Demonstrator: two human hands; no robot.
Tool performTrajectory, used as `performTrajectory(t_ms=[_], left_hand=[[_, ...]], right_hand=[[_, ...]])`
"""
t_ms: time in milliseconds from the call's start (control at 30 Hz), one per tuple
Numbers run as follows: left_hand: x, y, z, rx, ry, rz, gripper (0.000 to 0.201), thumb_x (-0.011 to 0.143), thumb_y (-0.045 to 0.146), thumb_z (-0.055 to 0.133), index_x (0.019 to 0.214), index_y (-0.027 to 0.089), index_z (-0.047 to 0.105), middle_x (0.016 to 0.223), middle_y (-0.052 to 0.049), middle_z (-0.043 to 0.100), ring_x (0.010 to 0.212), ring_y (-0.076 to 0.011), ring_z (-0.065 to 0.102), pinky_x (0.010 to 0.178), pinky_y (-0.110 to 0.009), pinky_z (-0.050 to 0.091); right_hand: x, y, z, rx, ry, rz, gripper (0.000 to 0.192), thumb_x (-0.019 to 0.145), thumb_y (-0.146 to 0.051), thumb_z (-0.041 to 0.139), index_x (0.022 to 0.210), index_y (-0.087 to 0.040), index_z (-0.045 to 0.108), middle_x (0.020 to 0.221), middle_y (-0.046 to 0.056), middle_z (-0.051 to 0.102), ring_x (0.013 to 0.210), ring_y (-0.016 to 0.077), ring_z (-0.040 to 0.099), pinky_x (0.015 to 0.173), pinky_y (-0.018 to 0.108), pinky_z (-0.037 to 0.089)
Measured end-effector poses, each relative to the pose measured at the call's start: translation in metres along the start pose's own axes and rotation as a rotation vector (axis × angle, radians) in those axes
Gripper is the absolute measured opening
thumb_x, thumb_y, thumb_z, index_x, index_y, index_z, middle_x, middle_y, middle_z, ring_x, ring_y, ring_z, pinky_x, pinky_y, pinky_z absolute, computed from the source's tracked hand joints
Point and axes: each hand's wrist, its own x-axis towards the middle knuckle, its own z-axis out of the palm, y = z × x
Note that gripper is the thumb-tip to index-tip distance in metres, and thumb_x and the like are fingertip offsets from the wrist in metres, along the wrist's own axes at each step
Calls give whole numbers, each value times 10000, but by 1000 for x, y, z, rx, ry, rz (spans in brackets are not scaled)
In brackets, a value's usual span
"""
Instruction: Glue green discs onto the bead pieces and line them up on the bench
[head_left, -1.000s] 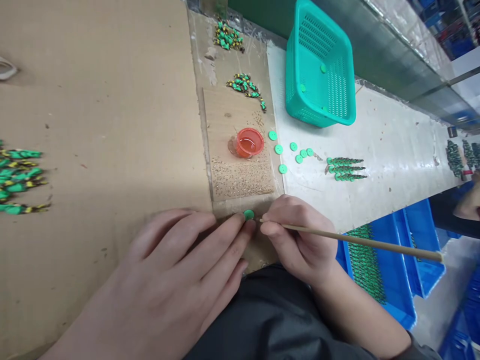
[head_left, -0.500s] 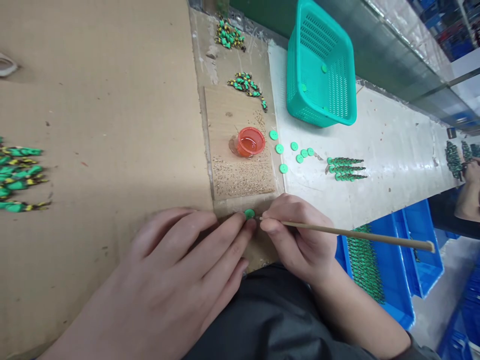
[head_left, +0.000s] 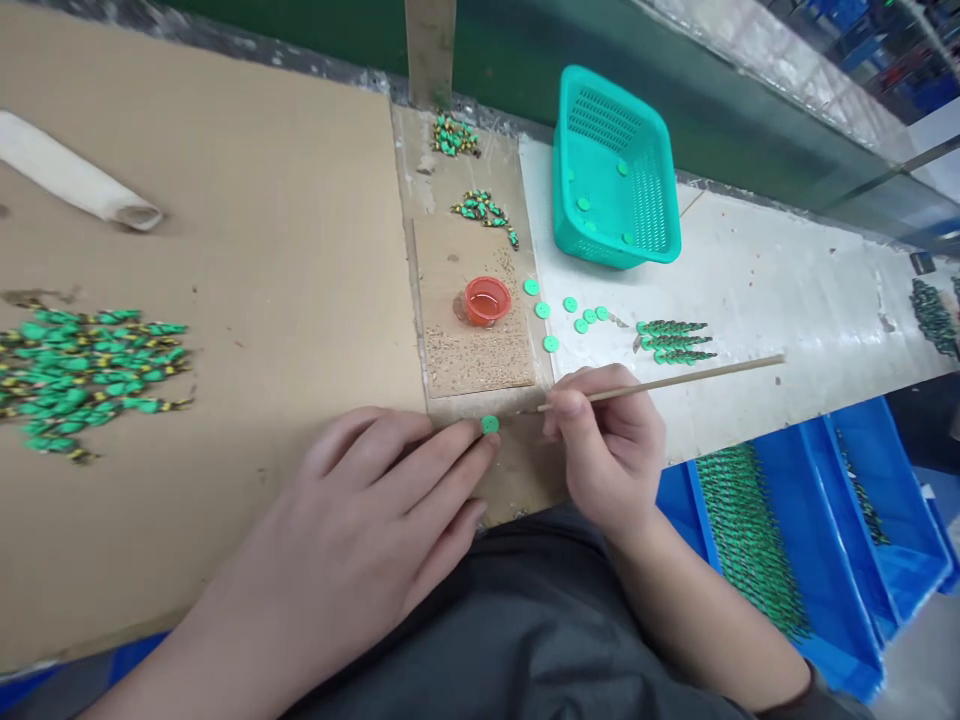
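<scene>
My left hand (head_left: 375, 510) lies flat on the cardboard, its fingertips touching a small green button (head_left: 490, 424) near the table's front edge. My right hand (head_left: 609, 450) grips a thin wooden stick (head_left: 675, 379); the stick's tip is lifted a little to the right of the button. Beyond them stands a small red cup (head_left: 487, 300) of liquid on a brown card strewn with tiny beads (head_left: 480, 355).
Several loose green buttons (head_left: 562, 315) and three green spiral pieces (head_left: 671, 341) lie on the white surface. A teal basket (head_left: 611, 170) stands behind. A heap of green-yellow pieces (head_left: 82, 370) lies at left, a white roll (head_left: 75, 180) farther back, blue bins (head_left: 787, 530) at lower right.
The camera has tilted up and back, showing more of the table. My right hand has lifted the stick's tip away from the button and swung its far end upward. The left hand stays.
</scene>
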Motion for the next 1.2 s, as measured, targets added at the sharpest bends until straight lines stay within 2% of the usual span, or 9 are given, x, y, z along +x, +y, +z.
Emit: performTrajectory(t_ms=[367, 533, 633, 767, 900, 967, 1033, 1100, 1200], left_hand=[[1, 3, 1, 56, 13, 19, 395, 1183, 305, 649, 1539, 267, 814, 1361, -99, 910, 1191, -333, 799, 1084, -542, 570], [0, -4, -1, -100, 13, -32, 250, 1180, 346, 695, 1364, 290, 854, 1441, -75, 920, 1243, -330, 808, 1120, -527, 584], [3, -3, -7, -346, 25, -160, 183, 1115, 323, 779, 1273, 315, 871, 1508, -58, 909, 1276, -336, 815, 1170, -538, 586], [-5, 10, -9, -487, 150, -289, 101, 1065, 376, 832, 1120, 298, 864, 1363, -86, 935, 1233, -300, 868, 1118, -474, 673], [-33, -13, -5, -360, 445, -610, 368, 1263, 519, 592, 1159, 228, 792, 1096, -81, 854, 986, -213, 828, 921, -393, 718], [-55, -40, -20, -296, 521, -772, 391, 1217, 557, 740, 1350, 192, 778, 1212, -69, 828, 998, -197, 807, 894, -388, 729], [-78, -69, -52, -230, 505, -893, 444, 1176, 549, 815, 1440, 194, 773, 1352, -96, 821, 1113, -228, 820, 967, -435, 748], [-101, -97, -93, -111, 432, -987, 460, 1169, 539, 824, 1473, 199, 768, 1432, -113, 809, 1211, -259, 818, 1045, -485, 746], [-125, -128, -148, 64, 196, -1046, 439, 1159, 531, 837, 1460, 215, 783, 1491, -120, 800, 1294, -282, 805, 1121, -524, 731]], right_hand=[[2, -2, -2, 81, -17, 127, 416, 1178, -607, 788, 956, -263, 715, 773, -33, 694, 667, 155, 668, 684, 302, 610], [2, 3, -1, 48, -4, 119, 420, 1144, -623, 786, 936, -264, 723, 765, -19, 711, 673, 166, 676, 692, 307, 617], [3, 2, -1, 26, -1, 102, 464, 1123, -663, 784, 892, -266, 718, 729, -21, 703, 650, 168, 674, 653, 297, 603], [0, -11, 0, 63, 47, 63, 528, 1103, -717, 828, 857, -262, 718, 675, -25, 686, 589, 168, 636, 587, 292, 564], [-7, -11, -3, 101, 58, 20, 481, 1112, -700, 862, 963, -247, 808, 648, -23, 691, 539, 175, 639, 533, 292, 547], [-13, -6, -10, -34, 8, -53, 442, 1190, -666, 754, 1075, -253, 861, 688, -2, 747, 579, 196, 721, 580, 307, 626], [-19, 0, -22, -175, -65, -152, 373, 1239, -571, 679, 1189, -269, 893, 860, 47, 874, 715, 224, 839, 716, 341, 725], [-22, 3, -37, -279, -165, -246, 344, 1259, -464, 621, 1375, -287, 892, 1084, 86, 944, 882, 253, 913, 851, 379, 772], [-22, 2, -58, -378, -275, -314, 485, 1266, -365, 542, 1687, -299, 775, 1181, 105, 936, 1029, 285, 940, 935, 416, 787]])
